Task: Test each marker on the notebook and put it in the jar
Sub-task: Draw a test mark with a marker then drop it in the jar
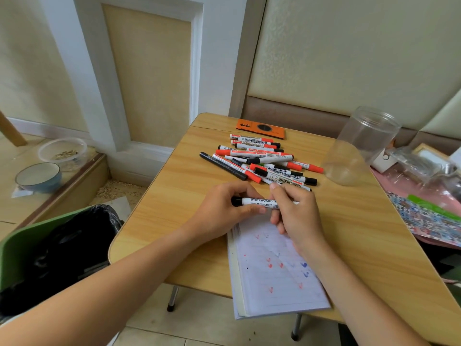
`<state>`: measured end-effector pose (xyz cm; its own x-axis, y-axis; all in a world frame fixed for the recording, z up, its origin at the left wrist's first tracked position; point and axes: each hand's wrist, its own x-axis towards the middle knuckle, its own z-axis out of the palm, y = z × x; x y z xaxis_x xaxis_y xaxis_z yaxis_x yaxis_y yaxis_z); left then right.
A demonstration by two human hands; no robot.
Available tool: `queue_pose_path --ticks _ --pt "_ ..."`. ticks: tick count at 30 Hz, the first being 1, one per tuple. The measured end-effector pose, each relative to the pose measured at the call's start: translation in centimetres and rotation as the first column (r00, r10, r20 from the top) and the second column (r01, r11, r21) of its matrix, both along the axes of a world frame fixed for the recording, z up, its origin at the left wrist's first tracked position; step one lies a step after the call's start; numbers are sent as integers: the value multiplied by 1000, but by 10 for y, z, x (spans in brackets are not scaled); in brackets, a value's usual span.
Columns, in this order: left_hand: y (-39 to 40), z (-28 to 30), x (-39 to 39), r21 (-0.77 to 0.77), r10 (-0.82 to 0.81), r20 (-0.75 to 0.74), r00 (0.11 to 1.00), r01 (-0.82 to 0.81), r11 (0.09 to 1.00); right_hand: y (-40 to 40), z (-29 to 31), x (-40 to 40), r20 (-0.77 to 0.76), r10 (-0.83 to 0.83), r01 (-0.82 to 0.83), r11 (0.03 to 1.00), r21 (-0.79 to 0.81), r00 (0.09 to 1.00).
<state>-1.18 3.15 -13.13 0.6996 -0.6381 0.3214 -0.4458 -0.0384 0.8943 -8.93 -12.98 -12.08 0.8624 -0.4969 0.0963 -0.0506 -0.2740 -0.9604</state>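
Note:
Both hands hold one white whiteboard marker (259, 203) with a black cap, lying level just above the top edge of the notebook (274, 275). My left hand (224, 208) grips its capped left end, and my right hand (296, 213) grips its right end. The open notebook page carries several small red and blue test marks. A pile of several red-capped and black-capped markers (262, 162) lies beyond my hands. The clear plastic jar (359, 146) stands open at the table's right, with no marker visible inside.
An orange phone (260, 128) lies at the far edge of the wooden table (174, 196). Clutter in plastic wrap (424, 171) sits to the right. A green bin with a black liner (57, 245) stands left of the table, with bowls (40, 177) on the floor.

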Motion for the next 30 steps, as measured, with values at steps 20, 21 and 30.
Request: queue_pose_path --ticks 20,21,30 --pt "1 -8 -1 267 180 244 953 -244 932 -22 22 -10 -110 220 -192 956 221 969" --pt "1 -11 -4 337 239 301 923 -337 879 -27 26 -12 -119 245 -211 947 243 962" --pt "1 -5 -60 638 147 381 913 -375 673 -51 49 -23 101 -99 84 987 139 990"
